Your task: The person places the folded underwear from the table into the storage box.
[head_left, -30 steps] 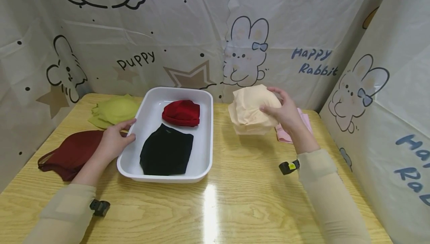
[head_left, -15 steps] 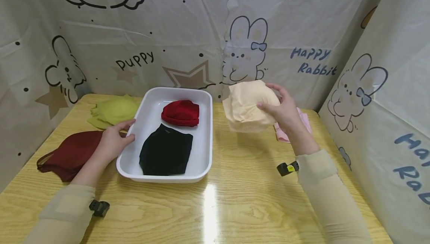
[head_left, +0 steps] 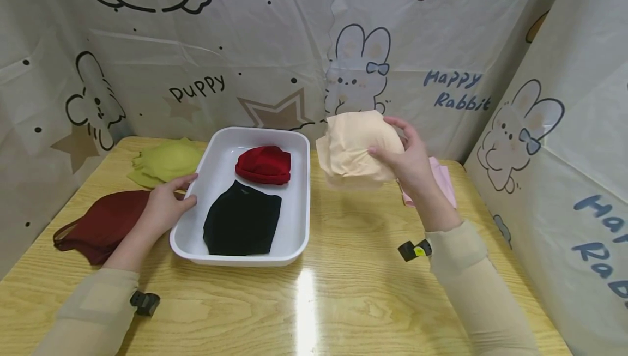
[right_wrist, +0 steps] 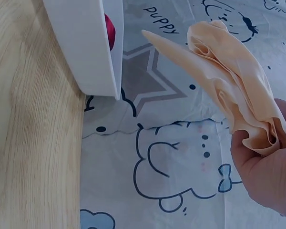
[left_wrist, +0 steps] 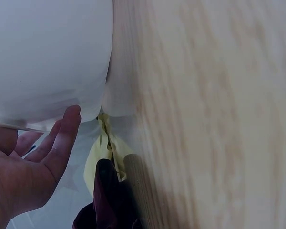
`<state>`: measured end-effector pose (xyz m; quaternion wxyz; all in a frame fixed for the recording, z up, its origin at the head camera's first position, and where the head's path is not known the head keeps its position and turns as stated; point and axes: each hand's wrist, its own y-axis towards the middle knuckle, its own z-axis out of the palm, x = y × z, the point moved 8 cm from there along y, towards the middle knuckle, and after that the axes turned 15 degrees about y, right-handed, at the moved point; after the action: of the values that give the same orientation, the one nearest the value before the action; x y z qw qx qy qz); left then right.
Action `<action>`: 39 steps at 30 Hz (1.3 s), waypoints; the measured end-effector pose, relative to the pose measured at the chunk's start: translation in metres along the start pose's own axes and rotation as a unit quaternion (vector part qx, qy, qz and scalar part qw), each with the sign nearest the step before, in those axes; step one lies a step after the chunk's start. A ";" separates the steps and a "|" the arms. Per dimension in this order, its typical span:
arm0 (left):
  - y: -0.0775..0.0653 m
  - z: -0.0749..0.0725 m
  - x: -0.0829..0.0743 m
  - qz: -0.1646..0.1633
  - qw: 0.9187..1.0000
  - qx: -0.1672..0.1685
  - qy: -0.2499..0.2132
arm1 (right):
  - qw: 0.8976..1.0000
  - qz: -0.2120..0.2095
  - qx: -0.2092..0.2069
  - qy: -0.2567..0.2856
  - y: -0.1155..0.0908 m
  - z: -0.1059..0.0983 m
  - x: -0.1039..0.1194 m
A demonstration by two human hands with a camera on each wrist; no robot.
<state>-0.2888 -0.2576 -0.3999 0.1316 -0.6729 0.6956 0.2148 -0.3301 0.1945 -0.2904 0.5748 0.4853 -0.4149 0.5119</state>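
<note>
My right hand [head_left: 409, 162] grips a folded beige bra [head_left: 355, 143] by its right side, thumb on the near face. The bra is held up above the table, right of the white tray [head_left: 240, 260]. In the right wrist view its layered, wavy edges [right_wrist: 238, 90] show beside the thumb. My left hand [head_left: 169, 203] holds the tray's left rim, and in the left wrist view its fingers [left_wrist: 66, 131] lie against the outer wall. Inside the tray a folded red garment [head_left: 264, 165] lies at the back and a folded black garment [head_left: 242, 219] in front.
Left of the tray lie a yellow-green garment [head_left: 169, 161] and a dark red garment with thin straps [head_left: 110, 222]. A pink garment [head_left: 444, 181] sits at the right, partly hidden by my right hand. A printed curtain [head_left: 275, 45] stands behind the wooden table [head_left: 353, 301].
My right hand has carried the beige bra left and a little upward, nearer to the tray. The left hand and the tray have stayed in place.
</note>
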 end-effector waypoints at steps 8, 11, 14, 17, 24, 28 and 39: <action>0.000 0.000 -0.001 0.001 1.000 -0.002 -0.002 | 0.997 -0.048 0.018 0.054 -0.009 0.018 0.007; 0.000 0.000 0.000 0.003 1.000 -0.003 -0.001 | 0.995 -0.061 0.027 0.071 -0.014 0.026 0.009; 0.001 0.001 0.001 0.003 1.000 -0.005 0.000 | 0.995 -0.071 0.034 0.068 -0.018 0.034 0.010; 0.001 0.001 0.001 0.001 1.000 -0.005 0.002 | 0.994 -0.074 0.041 0.068 -0.023 0.043 0.009; 0.000 0.000 0.000 -0.001 1.000 -0.003 0.002 | 0.993 -0.070 0.056 0.073 -0.032 0.059 0.006; 0.000 0.000 0.001 0.000 1.000 -0.005 0.002 | 0.991 -0.062 0.069 0.093 -0.037 0.068 0.003; 0.000 0.000 0.000 -0.001 1.000 -0.005 0.001 | 0.985 -0.031 0.094 0.139 -0.048 0.094 -0.014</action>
<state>-0.2889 -0.2573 -0.3994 0.1276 -0.6746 0.6937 0.2178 -0.2826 0.0992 -0.2932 0.5942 0.4740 -0.2657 0.5930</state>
